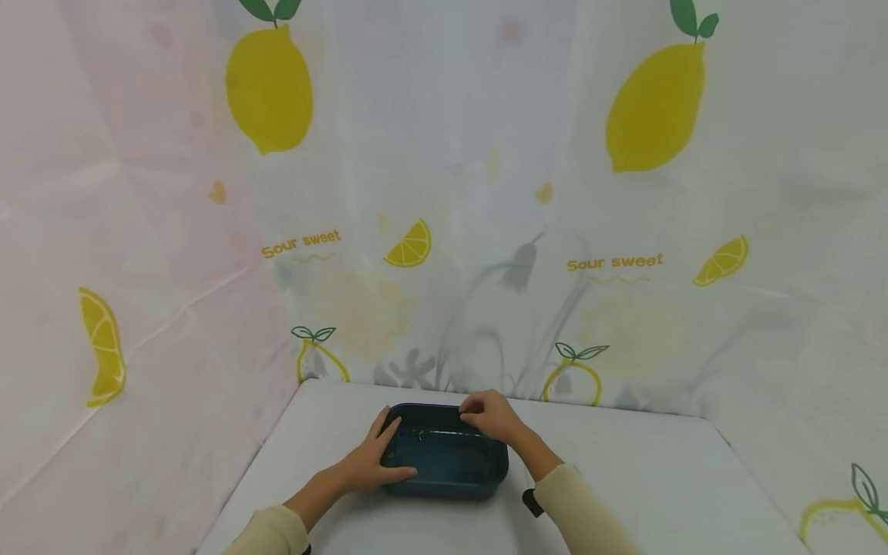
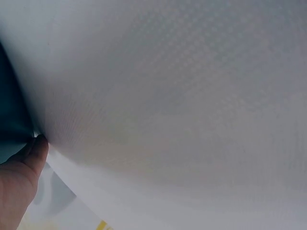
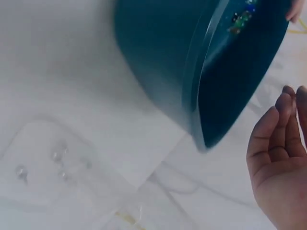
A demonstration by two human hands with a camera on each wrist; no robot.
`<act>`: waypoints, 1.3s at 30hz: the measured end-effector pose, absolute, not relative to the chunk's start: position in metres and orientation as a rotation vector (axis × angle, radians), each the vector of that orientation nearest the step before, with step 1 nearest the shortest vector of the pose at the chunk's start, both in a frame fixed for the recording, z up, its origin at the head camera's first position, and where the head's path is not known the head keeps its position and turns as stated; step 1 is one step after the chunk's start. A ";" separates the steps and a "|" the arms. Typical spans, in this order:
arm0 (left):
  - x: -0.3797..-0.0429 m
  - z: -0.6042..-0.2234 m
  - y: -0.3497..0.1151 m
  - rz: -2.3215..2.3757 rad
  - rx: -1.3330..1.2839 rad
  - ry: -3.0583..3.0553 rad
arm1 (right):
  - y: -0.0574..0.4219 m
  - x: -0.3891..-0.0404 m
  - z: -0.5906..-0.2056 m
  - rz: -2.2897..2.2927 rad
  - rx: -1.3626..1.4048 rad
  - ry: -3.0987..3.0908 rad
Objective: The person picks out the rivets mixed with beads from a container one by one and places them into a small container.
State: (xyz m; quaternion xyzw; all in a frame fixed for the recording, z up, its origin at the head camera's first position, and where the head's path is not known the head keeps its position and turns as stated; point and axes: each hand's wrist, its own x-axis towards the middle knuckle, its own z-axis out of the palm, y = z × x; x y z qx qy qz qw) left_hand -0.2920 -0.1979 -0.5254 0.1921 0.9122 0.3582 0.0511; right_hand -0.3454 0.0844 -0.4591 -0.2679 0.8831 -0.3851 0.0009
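Note:
A dark teal rectangular basin (image 1: 451, 462) with rounded corners is on the table in front of me. Several small glass beads (image 3: 243, 20), green, blue and brownish, lie inside it; in the head view they cluster near its back left. My left hand (image 1: 371, 462) holds the left end, thumb over the front part and fingers spread along the side. Above the back right rim, my right hand (image 1: 491, 416) has its fingers bent and the fingertips drawn together. Its palm is bare in the right wrist view, but I cannot tell whether a bead is between the tips.
A white table (image 1: 624, 470) lies under the basin. Close behind it hangs a pale curtain (image 1: 472, 154) printed with lemons, which also closes in both sides. In the right wrist view, a faint see-through shape (image 3: 62, 163) bears several shiny round spots.

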 end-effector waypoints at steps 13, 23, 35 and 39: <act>-0.295 -0.527 -0.198 1.089 0.595 2.775 | 0.128 -0.346 -0.443 -1.203 -0.645 2.791; -0.295 -0.529 -0.199 1.086 0.584 2.783 | 0.166 -0.341 -0.435 -1.250 -0.632 2.772; -0.297 -0.533 -0.200 1.091 0.593 2.790 | 0.209 -0.328 -0.427 -1.299 -0.511 2.710; -0.296 -0.531 -0.200 1.083 0.580 2.787 | 0.221 -0.323 -0.428 -1.305 -0.464 2.712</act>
